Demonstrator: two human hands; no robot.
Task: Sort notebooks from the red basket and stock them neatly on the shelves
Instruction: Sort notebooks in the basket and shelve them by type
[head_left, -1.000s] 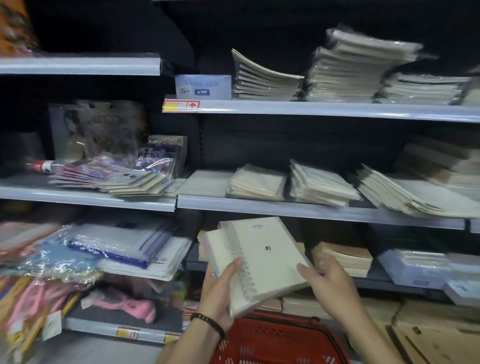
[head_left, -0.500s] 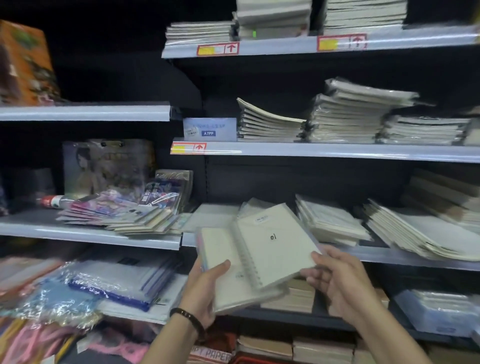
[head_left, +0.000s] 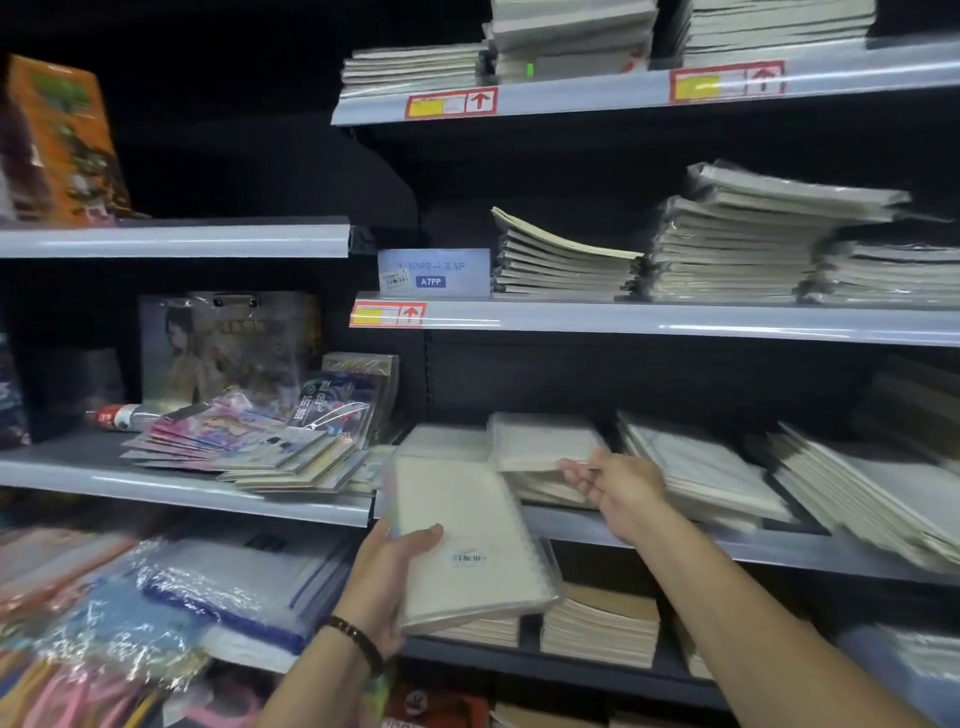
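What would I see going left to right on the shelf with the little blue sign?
Blue sign → curved stack of notebooks → tall plastic-wrapped stack → lower wrapped stack, which runs to the picture's right edge.

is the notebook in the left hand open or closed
Closed. The notebook in the left hand shows one flat cover with a sticker, its spiral edge on the right, no pages spread.

Notebook (head_left: 467, 530) seemingly cream; shelf edge (head_left: 727, 327) grey.

Left hand (head_left: 395, 582) in grip, right hand (head_left: 618, 483) outstretched.
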